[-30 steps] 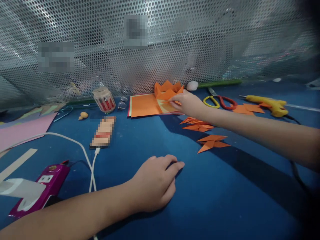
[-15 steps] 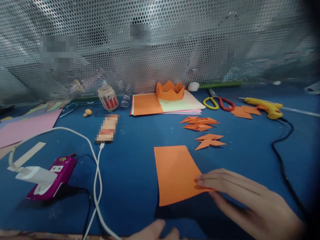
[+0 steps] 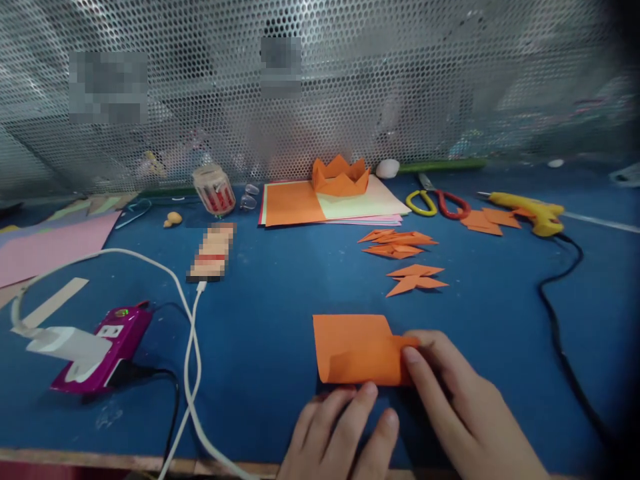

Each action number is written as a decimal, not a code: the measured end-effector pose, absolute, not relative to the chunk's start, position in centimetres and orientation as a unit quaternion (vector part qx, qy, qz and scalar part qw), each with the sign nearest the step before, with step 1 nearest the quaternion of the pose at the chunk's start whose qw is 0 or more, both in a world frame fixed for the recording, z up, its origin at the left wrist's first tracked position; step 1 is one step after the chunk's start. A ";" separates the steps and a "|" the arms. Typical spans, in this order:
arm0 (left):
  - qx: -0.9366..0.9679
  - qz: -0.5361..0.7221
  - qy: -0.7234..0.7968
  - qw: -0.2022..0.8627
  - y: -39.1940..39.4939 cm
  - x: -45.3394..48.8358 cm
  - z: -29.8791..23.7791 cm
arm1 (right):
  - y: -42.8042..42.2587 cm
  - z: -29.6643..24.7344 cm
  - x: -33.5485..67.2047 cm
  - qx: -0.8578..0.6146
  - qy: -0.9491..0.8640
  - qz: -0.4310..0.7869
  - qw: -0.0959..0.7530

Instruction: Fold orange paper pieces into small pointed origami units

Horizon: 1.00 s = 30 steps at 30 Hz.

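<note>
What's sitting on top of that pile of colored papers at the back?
An orange folded paper crown sits on the paper stack, toward the back. Orange and pale yellow sheets show on top, with pink edges below; whatever lies under the crown is covered.

Both wrists leave the bottom edge; the phone [image 3: 211, 253] is blurred out.

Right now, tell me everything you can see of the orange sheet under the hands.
The orange sheet looks like thin, matte coloured paper. It lies on the blue table, doubled over: its near edge is a rounded fold, not yet creased flat. The left hand has its fingertips at that near fold; the right hand presses its right edge, where a small tab sticks out.
</note>
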<state>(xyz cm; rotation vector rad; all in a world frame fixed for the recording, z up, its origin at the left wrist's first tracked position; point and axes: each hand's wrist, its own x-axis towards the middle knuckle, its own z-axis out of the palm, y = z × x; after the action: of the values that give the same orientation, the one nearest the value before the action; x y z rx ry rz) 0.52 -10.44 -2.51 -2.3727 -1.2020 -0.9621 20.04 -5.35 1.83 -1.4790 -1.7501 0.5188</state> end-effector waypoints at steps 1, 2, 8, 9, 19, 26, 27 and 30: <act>-0.798 -0.388 -0.433 0.160 -10.1 0.9 -2.6 | -4.9 2.1 19.7 -0.588 -0.684 0.203 0.381; -0.769 -0.428 -0.443 0.172 -9.8 1.1 -2.6 | -4.6 2.2 19.4 -0.593 -0.683 0.204 0.375; -0.823 -0.277 -0.473 0.147 -9.2 0.2 -2.0 | -4.2 1.0 18.9 -0.625 -0.663 0.158 0.380; -0.827 -0.263 -0.473 0.152 -9.2 0.2 -2.0 | -4.3 0.8 19.0 -0.626 -0.664 0.148 0.380; -0.831 -0.156 -0.505 0.171 -9.1 1.3 -2.5 | -4.3 0.9 20.3 -0.560 -0.735 0.119 0.364; -0.823 -0.159 -0.517 0.171 -9.3 1.4 -2.8 | -4.5 -0.7 19.7 -0.578 -0.724 0.064 0.370; -0.822 -0.157 -0.520 0.173 -9.4 1.5 -2.9 | -4.5 -0.7 19.7 -0.581 -0.723 0.058 0.369; -0.816 -0.150 -0.527 0.186 -9.4 1.9 -2.9 | -4.5 -0.8 19.5 -0.592 -0.717 0.046 0.365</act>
<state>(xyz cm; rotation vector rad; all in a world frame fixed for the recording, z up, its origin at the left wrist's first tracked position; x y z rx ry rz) 1.88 -9.43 -2.90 -2.2982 -1.4841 -0.4223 19.50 -4.52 -0.79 -1.5239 -1.8443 0.1176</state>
